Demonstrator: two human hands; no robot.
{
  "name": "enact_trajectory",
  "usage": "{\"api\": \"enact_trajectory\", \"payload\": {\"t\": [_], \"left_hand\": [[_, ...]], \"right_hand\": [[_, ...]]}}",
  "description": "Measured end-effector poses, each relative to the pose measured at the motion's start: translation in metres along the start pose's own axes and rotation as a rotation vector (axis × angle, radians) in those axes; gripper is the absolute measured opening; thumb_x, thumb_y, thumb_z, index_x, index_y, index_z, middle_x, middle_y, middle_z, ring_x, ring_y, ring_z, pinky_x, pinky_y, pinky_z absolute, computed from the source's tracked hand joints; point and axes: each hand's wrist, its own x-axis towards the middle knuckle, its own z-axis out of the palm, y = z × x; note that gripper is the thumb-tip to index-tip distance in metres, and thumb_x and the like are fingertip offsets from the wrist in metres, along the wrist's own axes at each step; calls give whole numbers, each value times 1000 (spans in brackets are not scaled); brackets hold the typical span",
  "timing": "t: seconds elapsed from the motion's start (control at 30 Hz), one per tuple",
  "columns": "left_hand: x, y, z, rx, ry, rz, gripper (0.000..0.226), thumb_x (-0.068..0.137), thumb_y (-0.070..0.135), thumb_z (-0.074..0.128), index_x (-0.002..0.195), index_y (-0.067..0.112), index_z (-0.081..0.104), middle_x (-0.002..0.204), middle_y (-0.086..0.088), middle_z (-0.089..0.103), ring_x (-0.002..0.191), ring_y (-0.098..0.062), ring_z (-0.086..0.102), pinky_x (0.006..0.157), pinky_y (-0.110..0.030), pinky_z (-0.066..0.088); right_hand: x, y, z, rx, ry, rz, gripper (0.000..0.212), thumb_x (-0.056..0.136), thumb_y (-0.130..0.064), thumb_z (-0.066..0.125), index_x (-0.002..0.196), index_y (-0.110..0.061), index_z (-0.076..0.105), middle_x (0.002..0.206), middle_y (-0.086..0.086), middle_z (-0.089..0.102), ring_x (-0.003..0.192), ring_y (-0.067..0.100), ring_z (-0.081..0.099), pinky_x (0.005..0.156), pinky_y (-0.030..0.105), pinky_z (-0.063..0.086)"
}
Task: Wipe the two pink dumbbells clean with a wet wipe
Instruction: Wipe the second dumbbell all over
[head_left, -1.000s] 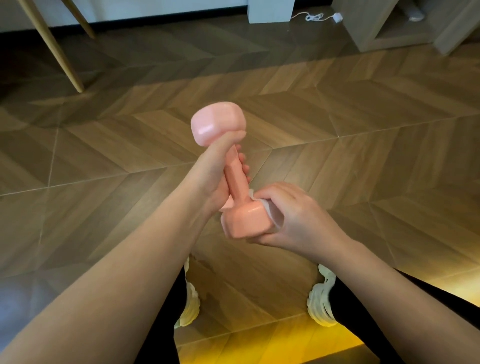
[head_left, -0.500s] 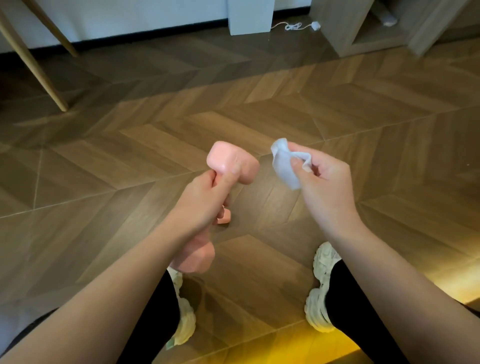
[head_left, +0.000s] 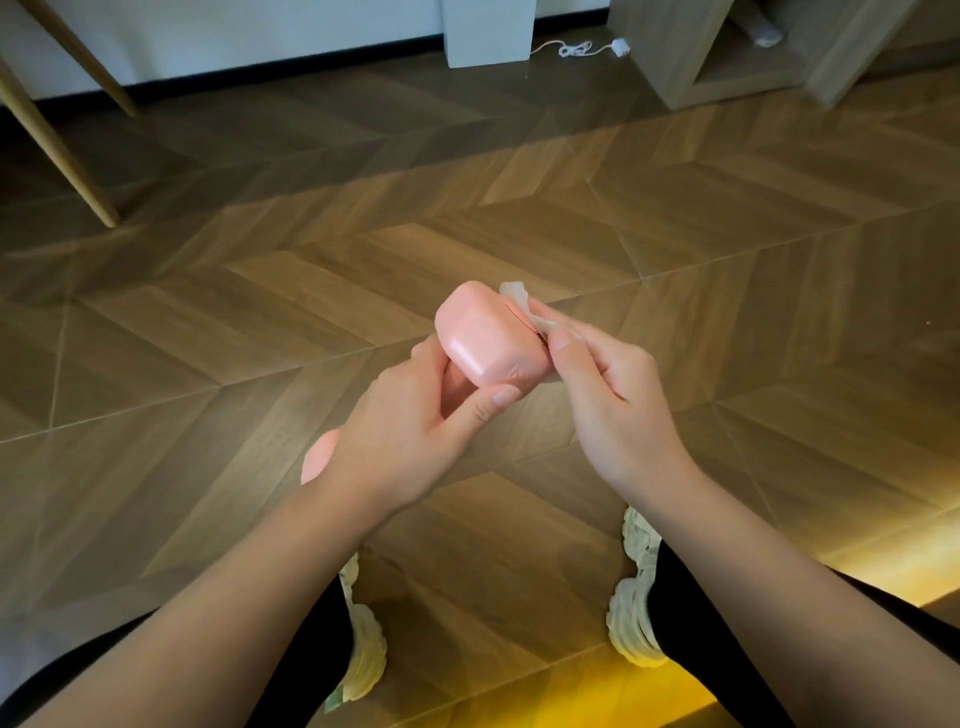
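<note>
Pink dumbbell (head_left: 488, 340) is at the middle of the frame, held up above the wooden floor (head_left: 260, 322). I see it almost end-on: its upper head faces the camera, and its other head shows as a pink patch at the left edge of the left wrist. The left hand (head_left: 410, 431) grasps the bar just under the upper head, with the fingers curled round it and the thumb laid along the head's lower edge. The right hand (head_left: 618, 410) comes in from the right and pinches the wet wipe (head_left: 517, 299) between thumb and fingers, holding it against the right side of that upper head. A crumpled white fold of the wipe sticks up behind the head's top corner. Both forearms rise from the lower corners of the frame. At the bottom centre I make out two pale chunky shoes (head_left: 363, 649) and black trouser legs. Slanted wooden furniture legs (head_left: 47, 135) stand in the upper left. Along the top, right of centre, a white cable (head_left: 571, 49) lies on the floor beside a wooden shelf unit (head_left: 670, 47).
</note>
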Motion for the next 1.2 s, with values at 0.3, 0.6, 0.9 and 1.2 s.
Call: {"api": "enact_trajectory", "payload": {"t": [0.3,0.6,0.9,1.2], "left_hand": [[3,7,-4,336,-64,132,81,72,89,26,113,23,49,79,9,58,72,-25,60,60,-37,44],[1,8,5,29,-136,-58,69,71,87,32,96,27,56,88,7,65,77,-6,62,67,-30,47],[3,9,6,-523,-11,-278,72,71,83,47,87,14,59,57,11,52,47,-11,44,46,-26,37],[0,8,-15,-99,-30,150,60,76,87,38,94,32,53,71,18,64,68,0,57,59,-21,42]], "right_hand": [[4,0,0,35,-22,13,34,102,-21,38,124,-31,61,119,-33,62,127,-4,52,100,11,40],[2,-3,-4,-32,-109,-128,36,103,-14,35,132,-17,56,139,-3,58,128,12,55,103,31,45],[-5,2,-7,-100,-83,-265,37,100,-3,36,133,5,52,141,13,54,136,20,48,110,35,41],[3,-7,-2,230,5,57,33,98,-19,39,112,-27,67,118,-20,68,128,7,55,108,31,44]]}}
